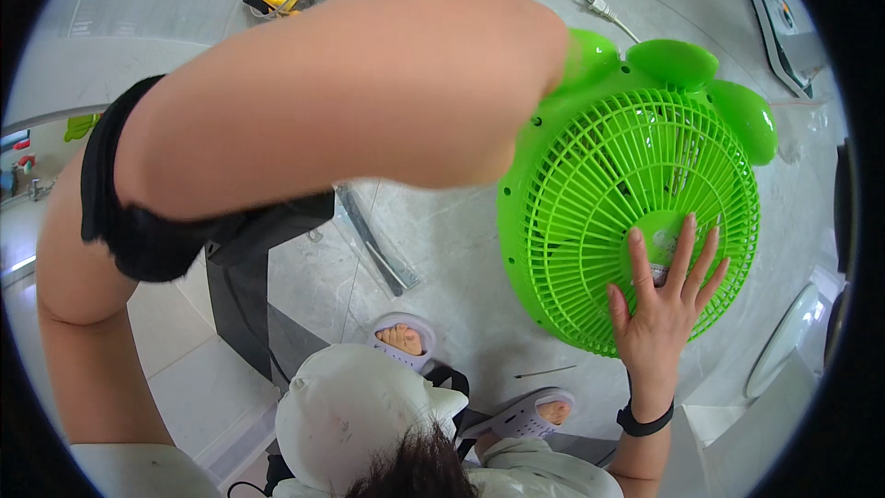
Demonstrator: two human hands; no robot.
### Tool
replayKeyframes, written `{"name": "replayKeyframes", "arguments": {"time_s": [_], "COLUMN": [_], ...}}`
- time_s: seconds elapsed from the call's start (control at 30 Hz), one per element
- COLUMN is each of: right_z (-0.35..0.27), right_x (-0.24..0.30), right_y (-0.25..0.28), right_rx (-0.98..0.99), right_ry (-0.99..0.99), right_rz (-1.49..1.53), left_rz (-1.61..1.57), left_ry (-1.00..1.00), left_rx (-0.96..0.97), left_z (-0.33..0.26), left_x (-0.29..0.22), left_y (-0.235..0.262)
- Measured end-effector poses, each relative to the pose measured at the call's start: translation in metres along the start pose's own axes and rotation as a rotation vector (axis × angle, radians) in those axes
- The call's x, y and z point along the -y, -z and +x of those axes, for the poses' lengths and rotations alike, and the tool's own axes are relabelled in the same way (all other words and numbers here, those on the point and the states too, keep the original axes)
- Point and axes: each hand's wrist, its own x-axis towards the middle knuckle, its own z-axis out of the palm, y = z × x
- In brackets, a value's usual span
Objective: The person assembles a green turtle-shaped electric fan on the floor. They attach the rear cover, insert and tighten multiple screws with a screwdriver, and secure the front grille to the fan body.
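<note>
Green fan steadied by two hands

Green plastic fan (636,212) stands tilted above the pale floor (442,249), its round grille facing the camera. The right hand (662,300) lies flat and spread wide open on the grille, fingers fanned over the hub, wrist bent back, a black band at the wrist. The left hand is hidden behind the fan's top edge; its grip cannot be told. Its forearm (350,92) crosses the view from the left. One fan, one white plug (597,5), two sandalled feet.
</note>
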Motion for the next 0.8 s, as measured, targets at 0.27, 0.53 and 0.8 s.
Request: {"name": "replayKeyframes", "arguments": {"time_s": [0.27,0.53,0.8], "right_z": [0.000,-0.001,-0.001], "right_x": [-0.002,-0.006,-0.004], "right_y": [0.000,-0.003,-0.004], "right_rx": [0.038,0.061,0.100], "right_ry": [0.008,0.038,0.038], "right_rz": [0.003,-0.023,-0.073], "left_rz": [-0.024,-0.176,-0.114], "left_ry": [0.093,-0.048,0.096], "left_rx": [-0.082,-0.235,-0.162], "left_z": [0.003,-0.003,0.000], "left_x": [0.014,0.018,0.034], "left_y": [-0.001,0.000,-0.017]}}
